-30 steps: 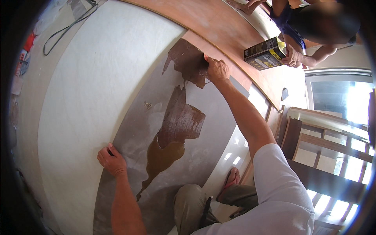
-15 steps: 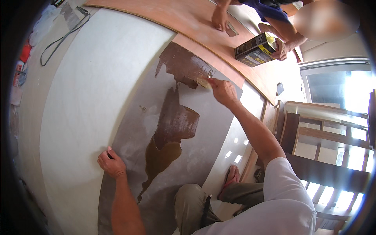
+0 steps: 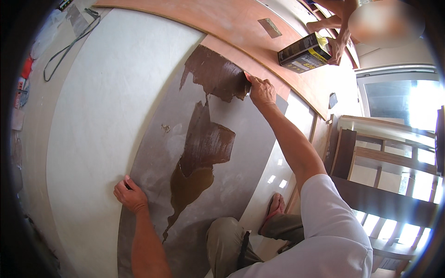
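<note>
One reddish spreader [image 3: 247, 75], likely light, stiff, best held by its back, sits gripped in the right hand [image 3: 263, 91] at brown adhesive [image 3: 213, 74] on a grey sheet [image 3: 252, 139]; left hand [image 3: 131, 194] grip unclear.

Grey sheet [image 3: 252, 143]: lying flat, slanted | brown liquid [image 3: 208, 143]: two streaky smears, one glossy pool [image 3: 191, 183] trailing nearest | reddish tool [image 3: 247, 76]: mostly hidden, at farthest smear's right end

on our right we see a window [image 3: 394, 103], its pale frame around glass that glares white at one side. near it we find a brown wooden rack [image 3: 384, 200], brightness showing through its gaps; our glossy pale floor [image 3: 279, 171] carries small glints.
</note>
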